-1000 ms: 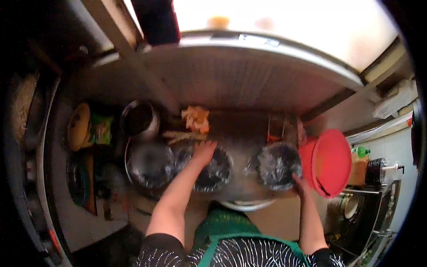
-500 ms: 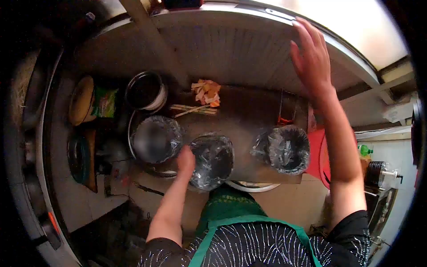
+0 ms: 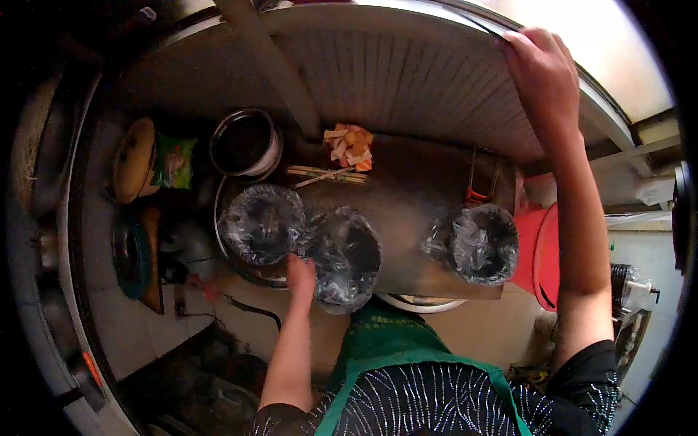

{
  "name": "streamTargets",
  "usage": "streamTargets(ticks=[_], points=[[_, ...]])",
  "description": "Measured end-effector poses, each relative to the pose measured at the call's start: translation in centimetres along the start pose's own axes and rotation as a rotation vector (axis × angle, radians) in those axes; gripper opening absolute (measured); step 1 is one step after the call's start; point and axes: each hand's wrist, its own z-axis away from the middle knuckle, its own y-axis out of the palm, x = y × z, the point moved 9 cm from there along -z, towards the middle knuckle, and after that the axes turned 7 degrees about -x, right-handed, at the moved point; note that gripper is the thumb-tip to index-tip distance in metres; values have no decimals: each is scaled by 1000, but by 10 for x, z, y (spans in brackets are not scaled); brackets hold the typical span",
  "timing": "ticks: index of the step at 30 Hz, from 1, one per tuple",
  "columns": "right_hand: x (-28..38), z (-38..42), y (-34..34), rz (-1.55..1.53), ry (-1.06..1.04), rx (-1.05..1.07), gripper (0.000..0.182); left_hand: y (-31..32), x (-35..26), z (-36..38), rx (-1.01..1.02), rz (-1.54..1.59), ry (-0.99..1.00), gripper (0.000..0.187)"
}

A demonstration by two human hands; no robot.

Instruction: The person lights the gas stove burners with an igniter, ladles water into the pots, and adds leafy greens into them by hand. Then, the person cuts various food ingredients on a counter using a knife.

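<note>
My left hand (image 3: 300, 277) is closed at the near edge of a clear plastic bag (image 3: 297, 236) that covers the left bowl (image 3: 263, 224). Beside it, touching or nearly so, is a second plastic-covered bowl (image 3: 347, 258). My right hand (image 3: 542, 76) is raised at the ledge at upper right, its fingers closed round a thin, dark, long utensil (image 3: 483, 25) whose far end I cannot make out. A third plastic-covered bowl (image 3: 481, 245) stands at the right of the table.
Chopsticks (image 3: 327, 175) and crumpled paper pieces (image 3: 349, 147) lie at the back of the table (image 3: 407, 196). A metal pot (image 3: 247, 145) stands at back left, a green packet (image 3: 174, 162) further left. A red bucket (image 3: 536, 251) is at the right, under my forearm.
My right hand went from open above the ledge to closed on the thin utensil, moving rightward. My left hand moved slightly down and now grips the bag edge. The view shifted a little.
</note>
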Motion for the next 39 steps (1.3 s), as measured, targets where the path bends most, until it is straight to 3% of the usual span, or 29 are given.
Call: streamTargets(ticks=[1,2,4,6,7,8,10,11,16,20,23,24,26,27,29,30,32,33,34,36,37,39], points=[[9,7,-21,-71,8,-121,9,-10,-6,5,62,-46,21,37],[13,24,-30,-226,71,-127,11,-27,-14,10,63,-52,26,37],[31,84,-29,-524,217,-104,14,-67,-52,24,21,-369,220,42],[70,177,10,-721,570,367,10,-73,-72,14,115,-391,227,39],[97,226,22,-790,726,482,8,-76,-96,5,63,-206,377,35],[131,304,44,-1043,1155,847,10,-81,-121,-4,9,-18,525,32],[179,391,44,-978,1029,878,12,-86,-176,-35,-142,195,730,29],[196,412,33,-898,974,1044,13,-78,-200,-52,-161,213,794,31],[228,442,3,-958,834,1176,15,-37,-285,-106,-262,179,1105,37],[216,442,4,-908,946,1127,15,-8,-298,-124,-255,1,1148,41],[214,446,8,-900,1026,1100,16,-21,-293,-115,-222,92,1251,39],[214,447,9,-906,1030,1100,16,-18,-286,-115,-220,86,1252,39],[217,445,12,-947,1026,1085,16,-23,-235,-156,-71,662,705,29],[218,442,12,-958,1023,1085,16,-31,-223,-153,-76,654,702,29],[216,429,11,-971,1000,982,15,-12,-186,-162,475,1688,58,22],[219,430,11,-978,1002,979,15,-10,-176,-167,471,1683,61,22],[225,436,10,-956,950,1016,15,27,-161,-171,666,1487,-98,17],[225,436,11,-954,953,1013,15,24,-163,-166,489,1282,-87,23],[228,438,11,-954,954,1062,15,32,-171,-165,492,1281,-86,23],[229,441,11,-947,954,1113,16,26,-185,-183,131,630,251,26],[229,441,12,-945,954,1112,16,45,-180,-200,36,639,307,38],[227,440,13,-939,954,1112,16,37,-195,-189,20,498,335,38]])
